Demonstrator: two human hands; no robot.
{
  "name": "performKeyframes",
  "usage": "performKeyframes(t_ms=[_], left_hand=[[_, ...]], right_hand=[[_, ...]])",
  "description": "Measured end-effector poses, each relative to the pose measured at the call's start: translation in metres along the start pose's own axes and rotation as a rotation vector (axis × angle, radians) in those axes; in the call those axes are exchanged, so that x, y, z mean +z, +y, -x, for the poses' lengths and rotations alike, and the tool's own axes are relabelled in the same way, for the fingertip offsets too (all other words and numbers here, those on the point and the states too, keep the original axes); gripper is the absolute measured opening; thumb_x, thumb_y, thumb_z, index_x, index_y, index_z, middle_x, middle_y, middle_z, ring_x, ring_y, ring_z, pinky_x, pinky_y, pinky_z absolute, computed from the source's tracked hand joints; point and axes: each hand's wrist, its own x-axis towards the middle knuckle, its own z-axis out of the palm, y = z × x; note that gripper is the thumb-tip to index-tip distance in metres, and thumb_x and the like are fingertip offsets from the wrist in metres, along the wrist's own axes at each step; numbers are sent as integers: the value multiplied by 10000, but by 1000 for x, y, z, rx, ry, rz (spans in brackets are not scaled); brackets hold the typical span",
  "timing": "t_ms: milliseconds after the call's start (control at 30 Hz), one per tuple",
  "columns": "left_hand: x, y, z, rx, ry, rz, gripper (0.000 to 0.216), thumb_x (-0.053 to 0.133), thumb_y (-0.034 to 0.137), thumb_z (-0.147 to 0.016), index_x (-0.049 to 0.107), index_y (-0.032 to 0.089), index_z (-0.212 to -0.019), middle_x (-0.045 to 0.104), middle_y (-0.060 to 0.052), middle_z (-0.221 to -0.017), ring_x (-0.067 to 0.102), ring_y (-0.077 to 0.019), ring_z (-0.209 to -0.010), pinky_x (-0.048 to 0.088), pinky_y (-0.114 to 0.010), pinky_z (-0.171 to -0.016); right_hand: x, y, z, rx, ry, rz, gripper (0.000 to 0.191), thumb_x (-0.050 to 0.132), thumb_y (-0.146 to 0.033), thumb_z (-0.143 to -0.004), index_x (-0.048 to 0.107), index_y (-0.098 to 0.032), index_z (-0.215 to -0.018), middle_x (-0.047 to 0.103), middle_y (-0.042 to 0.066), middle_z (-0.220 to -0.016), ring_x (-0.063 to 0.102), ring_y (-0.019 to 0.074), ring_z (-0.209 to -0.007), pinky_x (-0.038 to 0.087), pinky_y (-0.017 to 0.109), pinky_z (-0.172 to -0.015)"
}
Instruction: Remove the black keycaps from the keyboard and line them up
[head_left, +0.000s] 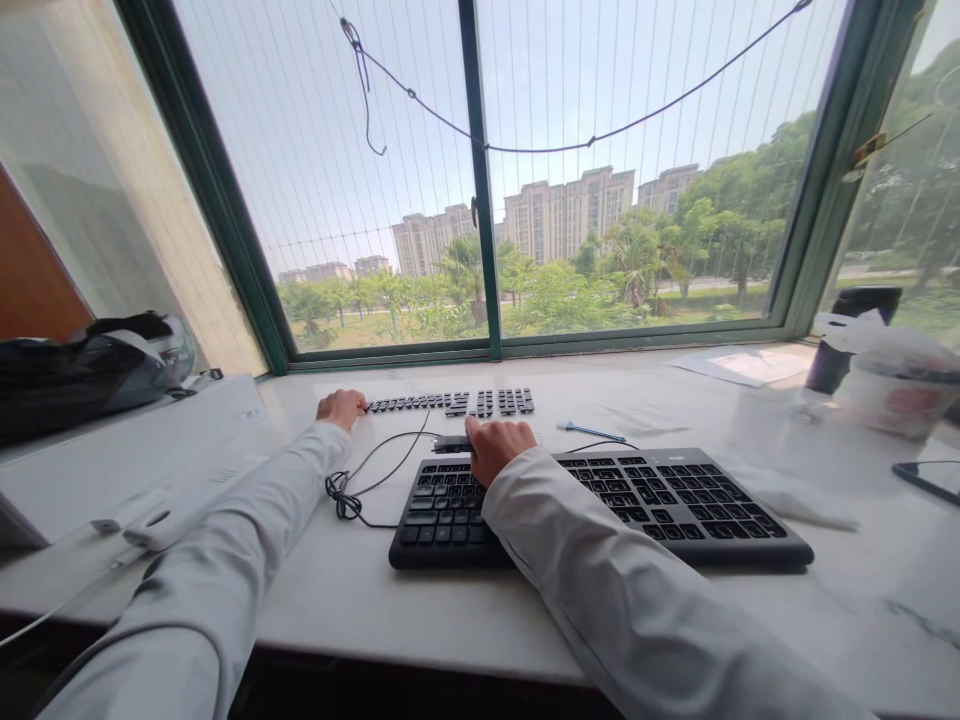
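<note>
Black rectangular plastic keyboard (720, 500) lies flat mid-desk, long axis left-right, close to parallel with the near edge; number-pad end points right, near long side faces the wearer. Wide green-framed glass window (484, 180) behind. White smooth-topped desk (352, 610): bare strip between keyboard and near edge, open room also off the keyboard's right end and between its far side and the window. Long white box (97, 470) takes up the left side, well apart from keyboard. Grey-sleeved right forearm crosses keyboard's middle, hides part of it. Lower left keys look capped; sockets further right look open.

Right hand (501, 447) over keyboard's far edge, left of centre; grip curled nearly closed, can't tell if it has hold of anything. Left hand (342, 408) beyond keyboard, further left; grip nearly closed at left end of the loose small black keycaps (456, 405), can't tell if one is pinched. Those keycaps sit in a left-right row plus blocks, between keyboard and window, apart from keyboard. Thin black cable (345, 497) bunched just off keyboard's left end. Slim blue stick (595, 432) just past far edge, right of right hand, lying roughly left-right. Small dark strip (451, 444) by right fingers, too blurred to identify.
</note>
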Motion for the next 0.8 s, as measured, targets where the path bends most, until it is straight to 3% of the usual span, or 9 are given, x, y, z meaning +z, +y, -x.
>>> performKeyframes(t_ms=[800], left_hand=[[-7,6,4,18,21,-26,182,686,329,-733,768,290,-891,738,-67,-989,660,-249,-910,455,-283,-788]], right_hand=[[2,-2,2,13,-20,-9,241,516,-195,-812,609,-187,-1034,723,126,-888,698,299,-850,464,369,-678]])
